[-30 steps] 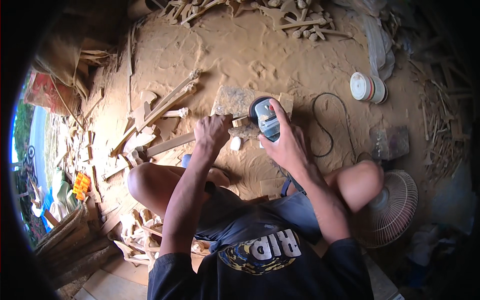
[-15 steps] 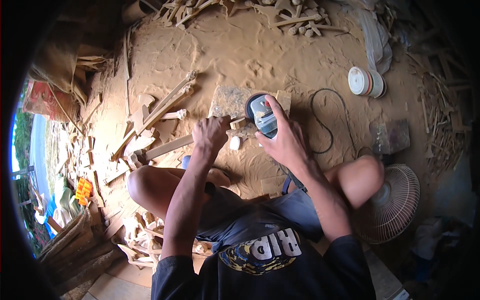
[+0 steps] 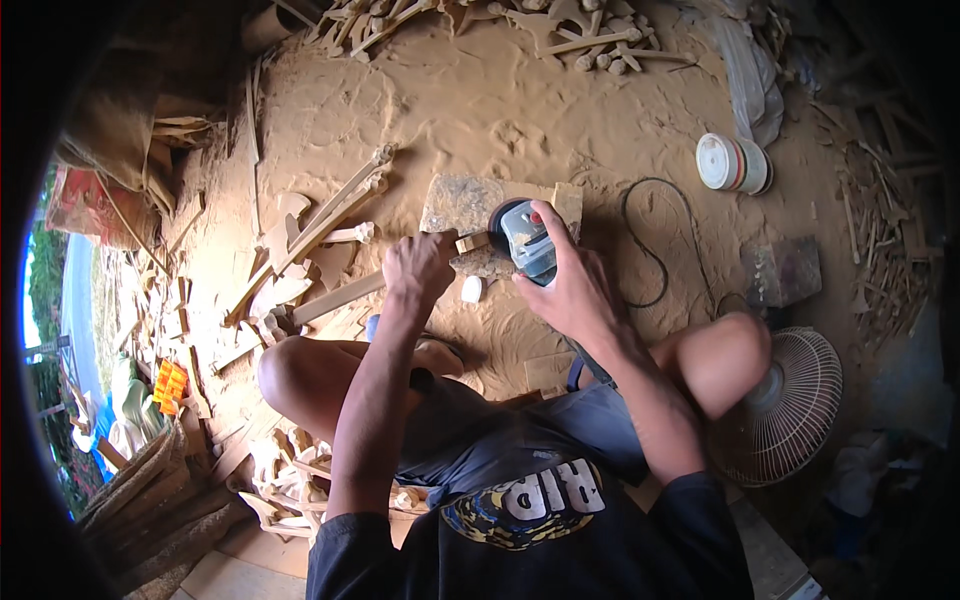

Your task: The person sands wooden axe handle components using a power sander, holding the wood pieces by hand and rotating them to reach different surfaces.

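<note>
My right hand (image 3: 572, 290) is wrapped round an angle grinder (image 3: 528, 240), its thumb and forefinger along the body. The grinder's dark round disc (image 3: 499, 228) meets or nearly meets the end of a carved wooden piece (image 3: 345, 296). My left hand (image 3: 417, 268) is closed round that piece; its long shaft slants down to the left, and its short end (image 3: 474, 242) sticks out towards the disc. Beneath the disc is a worn, dusty block (image 3: 462, 203). A small white object (image 3: 473, 290) lies just in front of the block.
Carved wooden sticks (image 3: 325, 225) lie to the left, with more pieces (image 3: 590, 35) heaped at the back. A black cord (image 3: 655, 270) loops over the dusty ground on the right. A caged fan (image 3: 790, 405) stands by my right knee, and a white tub (image 3: 733, 163) lies farther back.
The grinder has shifted slightly down and its body has tilted a little. My left hand and the wooden piece have moved slightly left.
</note>
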Motion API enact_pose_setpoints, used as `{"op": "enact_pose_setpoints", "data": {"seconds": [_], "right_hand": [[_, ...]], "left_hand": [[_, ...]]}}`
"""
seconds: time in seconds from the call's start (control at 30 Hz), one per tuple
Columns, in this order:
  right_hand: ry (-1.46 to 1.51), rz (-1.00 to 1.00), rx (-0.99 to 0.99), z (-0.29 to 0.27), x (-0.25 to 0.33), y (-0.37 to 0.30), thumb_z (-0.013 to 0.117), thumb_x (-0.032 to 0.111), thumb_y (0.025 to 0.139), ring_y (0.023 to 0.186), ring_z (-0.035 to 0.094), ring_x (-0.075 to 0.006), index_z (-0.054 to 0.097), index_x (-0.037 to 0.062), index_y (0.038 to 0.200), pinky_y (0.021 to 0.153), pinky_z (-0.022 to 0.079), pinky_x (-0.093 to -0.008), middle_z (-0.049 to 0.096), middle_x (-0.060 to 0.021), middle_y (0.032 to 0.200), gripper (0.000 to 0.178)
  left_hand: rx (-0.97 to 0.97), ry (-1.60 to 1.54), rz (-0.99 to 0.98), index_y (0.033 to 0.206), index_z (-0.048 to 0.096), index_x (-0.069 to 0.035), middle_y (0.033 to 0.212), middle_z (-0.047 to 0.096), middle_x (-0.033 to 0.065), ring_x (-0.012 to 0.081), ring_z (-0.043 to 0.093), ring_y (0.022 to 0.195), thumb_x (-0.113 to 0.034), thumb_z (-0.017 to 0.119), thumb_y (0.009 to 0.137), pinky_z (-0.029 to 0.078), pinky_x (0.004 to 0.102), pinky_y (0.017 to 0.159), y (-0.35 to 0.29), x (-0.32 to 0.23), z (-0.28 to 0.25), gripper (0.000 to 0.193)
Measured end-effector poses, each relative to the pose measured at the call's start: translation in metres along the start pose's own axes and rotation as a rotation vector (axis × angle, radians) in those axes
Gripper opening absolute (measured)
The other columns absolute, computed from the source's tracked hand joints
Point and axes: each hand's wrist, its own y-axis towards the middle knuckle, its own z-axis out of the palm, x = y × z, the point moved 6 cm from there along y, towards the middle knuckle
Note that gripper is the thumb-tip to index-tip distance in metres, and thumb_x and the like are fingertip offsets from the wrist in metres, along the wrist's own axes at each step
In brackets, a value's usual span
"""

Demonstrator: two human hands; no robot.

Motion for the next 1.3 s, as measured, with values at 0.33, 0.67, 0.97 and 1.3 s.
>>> {"op": "enact_pose_setpoints", "data": {"seconds": [0.33,0.67,0.97,1.3], "right_hand": [[0.005,-0.004,-0.017,0.003,0.0,-0.001,0.079,0.017,0.084,0.098,0.07,-0.0513,0.03,0.0127,0.162,0.084,0.057,-0.0568,0.069,-0.0316,0.122,0.092],[0.058,-0.007,-0.016,-0.003,0.005,0.004,0.079,0.017,0.085,0.099,0.07,-0.0514,0.03,0.0136,0.161,0.085,0.057,-0.0565,0.068,-0.0327,0.122,0.091],[0.069,0.039,-0.033,0.0,-0.002,0.005,0.078,0.013,0.085,0.106,0.068,-0.0497,0.032,0.0189,0.16,0.087,0.057,-0.0521,0.067,-0.0262,0.13,0.089],[0.031,0.119,-0.007,-0.017,-0.004,0.006,0.078,0.011,0.083,0.105,0.068,-0.051,0.03,0.009,0.161,0.093,0.055,-0.0552,0.065,-0.0353,0.125,0.092]], "left_hand": [[0.031,-0.045,0.009,0.104,0.08,-0.008,0.103,0.078,0.0198,0.0362,0.075,0.103,-0.016,0.059,0.086,0.058,0.0474,0.09,0.001,-0.003,-0.006,0.029],[0.025,0.007,0.02,0.114,0.079,-0.027,0.105,0.078,0.0159,0.0348,0.075,0.103,-0.015,0.06,0.086,0.059,0.0467,0.089,0.005,0.006,0.02,0.036],[0.055,0.038,0.01,0.111,0.08,-0.029,0.106,0.077,0.0176,0.0363,0.073,0.104,-0.013,0.056,0.087,0.058,0.0475,0.091,0.0,0.003,0.017,0.037],[-0.095,-0.011,0.127,0.108,0.077,-0.027,0.09,0.077,0.0149,0.0353,0.077,0.087,-0.01,0.059,0.088,0.059,0.0486,0.073,-0.014,-0.012,0.0,0.031]]}}
